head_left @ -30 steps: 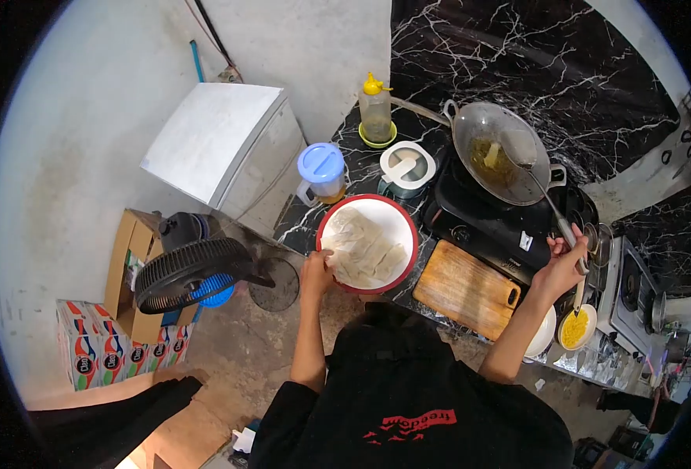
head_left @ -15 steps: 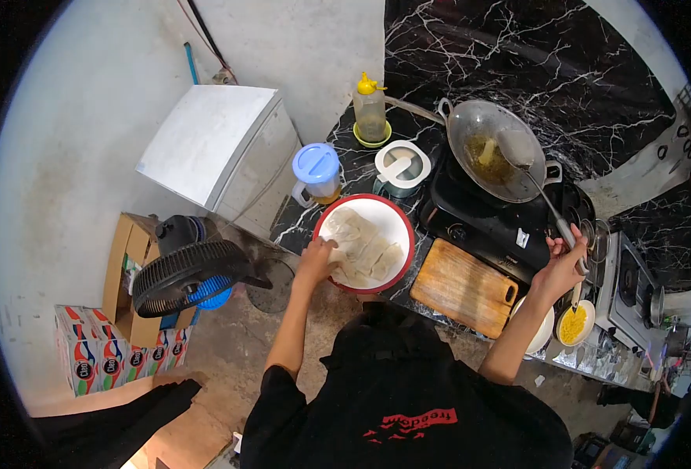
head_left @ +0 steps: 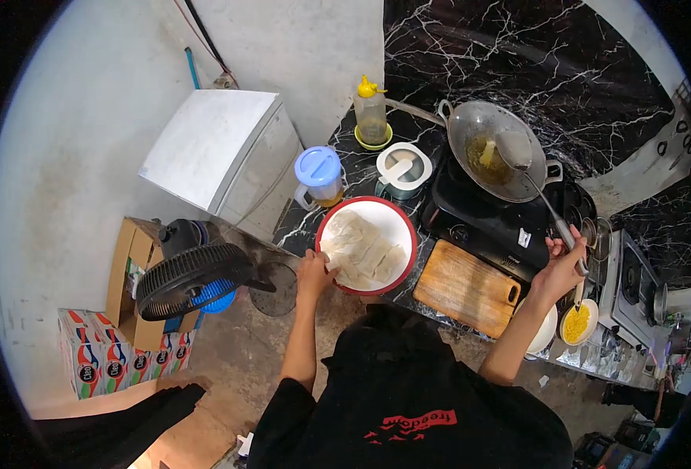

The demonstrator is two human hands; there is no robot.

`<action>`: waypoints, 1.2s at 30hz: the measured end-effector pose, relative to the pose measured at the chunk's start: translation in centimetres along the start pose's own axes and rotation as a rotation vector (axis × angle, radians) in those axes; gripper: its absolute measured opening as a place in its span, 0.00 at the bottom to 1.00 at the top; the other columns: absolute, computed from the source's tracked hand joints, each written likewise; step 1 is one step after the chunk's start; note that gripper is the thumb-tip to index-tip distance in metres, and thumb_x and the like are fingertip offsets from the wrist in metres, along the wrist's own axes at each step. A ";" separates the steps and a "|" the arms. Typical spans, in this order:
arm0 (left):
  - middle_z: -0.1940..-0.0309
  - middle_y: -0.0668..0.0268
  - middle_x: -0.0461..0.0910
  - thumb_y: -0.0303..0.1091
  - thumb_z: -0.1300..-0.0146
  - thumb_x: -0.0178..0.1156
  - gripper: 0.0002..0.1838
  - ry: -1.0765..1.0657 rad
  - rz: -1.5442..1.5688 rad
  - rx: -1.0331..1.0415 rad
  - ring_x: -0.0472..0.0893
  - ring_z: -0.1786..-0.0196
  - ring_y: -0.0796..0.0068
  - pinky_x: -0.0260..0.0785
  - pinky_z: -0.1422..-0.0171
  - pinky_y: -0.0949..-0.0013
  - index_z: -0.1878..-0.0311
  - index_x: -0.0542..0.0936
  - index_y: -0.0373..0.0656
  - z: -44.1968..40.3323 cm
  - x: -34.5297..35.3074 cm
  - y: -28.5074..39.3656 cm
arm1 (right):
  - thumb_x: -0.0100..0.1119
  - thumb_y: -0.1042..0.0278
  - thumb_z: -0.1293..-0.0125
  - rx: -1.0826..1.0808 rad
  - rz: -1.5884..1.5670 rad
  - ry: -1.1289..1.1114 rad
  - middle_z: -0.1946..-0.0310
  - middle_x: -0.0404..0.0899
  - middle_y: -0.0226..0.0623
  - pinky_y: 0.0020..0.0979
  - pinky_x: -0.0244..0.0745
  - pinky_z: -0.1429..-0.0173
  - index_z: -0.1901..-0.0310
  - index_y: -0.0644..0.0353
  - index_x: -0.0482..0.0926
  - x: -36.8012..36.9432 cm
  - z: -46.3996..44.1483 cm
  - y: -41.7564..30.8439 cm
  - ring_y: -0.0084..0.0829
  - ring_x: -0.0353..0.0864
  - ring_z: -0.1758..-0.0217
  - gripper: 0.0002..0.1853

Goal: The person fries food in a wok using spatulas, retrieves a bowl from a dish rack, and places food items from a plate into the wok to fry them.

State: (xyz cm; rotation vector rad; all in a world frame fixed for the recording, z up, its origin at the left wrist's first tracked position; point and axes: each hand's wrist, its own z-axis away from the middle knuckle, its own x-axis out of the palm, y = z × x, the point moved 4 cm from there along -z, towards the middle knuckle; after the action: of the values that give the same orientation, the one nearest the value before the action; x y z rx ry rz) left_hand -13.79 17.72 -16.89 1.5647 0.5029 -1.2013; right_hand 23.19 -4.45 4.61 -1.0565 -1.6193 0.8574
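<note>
Since the frame half a second earlier, the left hand (head_left: 314,273) has been shifting slightly toward the body along the rim of the bowl (head_left: 406,248), while the right hand (head_left: 560,270) is keeping nearly the same position.

The left hand is resting with bent fingers at the bowl's near-left edge; whether it is pinching the rim or the pale contents (head_left: 365,250) cannot be told. The bowl is sitting at the front edge of the tabletop (head_left: 359,173); any overhang cannot be confirmed. Its pale contents are lying mostly toward the left side, leaving bare white surface at upper right.

The right hand is gripping the handle of a turner (head_left: 562,228), whose flat head is lying within the wok (head_left: 472,127), inside the far rim. The handle is crossing the wok's edge near its right-hand loop.

A cutting board (head_left: 467,285) is lying between bowl and right forearm, with a narrow strip of tabletop separating it from the bowl. A blue-lidded jug (head_left: 318,168) and a white-lidded jug (head_left: 404,170) are standing just beyond the bowl, limiting room there. Open floor (head_left: 314,319) is showing beside the left forearm.
</note>
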 end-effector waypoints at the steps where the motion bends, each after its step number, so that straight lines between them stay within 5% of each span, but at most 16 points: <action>1: 0.66 0.57 0.71 0.39 0.57 0.71 0.20 -0.004 0.004 -0.006 0.75 0.61 0.55 0.68 0.59 0.58 0.65 0.74 0.41 0.0 0.0 0.0 | 0.45 0.63 0.30 0.005 -0.009 0.005 0.79 0.71 0.34 0.26 0.79 0.67 0.57 0.72 0.74 0.1 0.0 -0.1 0.16 0.66 0.80 0.17; 9: 0.71 0.59 0.73 0.35 0.59 0.72 0.19 0.056 0.030 0.055 0.77 0.68 0.58 0.68 0.64 0.61 0.68 0.73 0.40 -0.2 -0.2 0.0 | 0.46 0.61 0.30 -0.005 0.001 0.034 0.78 0.72 0.33 0.26 0.79 0.66 0.57 0.72 0.74 -0.1 0.2 -0.4 0.17 0.66 0.80 0.17; 11: 0.74 0.58 0.77 0.36 0.60 0.72 0.18 -0.047 0.211 -0.040 0.77 0.68 0.53 0.68 0.64 0.59 0.71 0.72 0.40 -0.5 0.4 -0.6 | 0.47 0.60 0.30 0.012 -0.004 0.035 0.79 0.72 0.33 0.27 0.79 0.67 0.57 0.72 0.74 -0.1 0.3 -0.5 0.17 0.66 0.80 0.18; 17: 0.72 0.58 0.80 0.35 0.57 0.70 0.16 0.012 0.400 -0.198 0.80 0.67 0.58 0.70 0.64 0.61 0.69 0.74 0.38 0.2 0.1 -0.5 | 0.47 0.61 0.30 0.010 0.005 0.026 0.79 0.72 0.34 0.26 0.79 0.67 0.58 0.73 0.75 -0.3 -0.1 -0.7 0.17 0.67 0.79 0.18; 23: 0.71 0.59 0.79 0.37 0.54 0.68 0.18 -0.025 0.143 -0.100 0.80 0.67 0.60 0.70 0.63 0.62 0.60 0.77 0.40 0.1 0.6 0.1 | 0.48 0.63 0.31 -0.002 0.033 0.042 0.78 0.72 0.35 0.25 0.79 0.69 0.60 0.73 0.75 -0.3 -0.3 -0.9 0.18 0.67 0.80 0.16; 36: 0.67 0.54 0.77 0.37 0.54 0.68 0.16 0.018 0.120 -0.095 0.78 0.61 0.52 0.69 0.59 0.56 0.66 0.75 0.40 -0.3 0.3 0.4 | 0.48 0.65 0.31 -0.010 0.089 0.023 0.73 0.74 0.40 0.27 0.80 0.71 0.62 0.74 0.75 -1.3 -1.4 0.4 0.20 0.68 0.79 0.15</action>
State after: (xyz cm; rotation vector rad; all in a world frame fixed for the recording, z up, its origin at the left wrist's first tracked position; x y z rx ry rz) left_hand -13.18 17.78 -16.98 1.5047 0.4648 -1.0585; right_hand 24.85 -5.47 4.23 -1.1483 -1.5682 0.8933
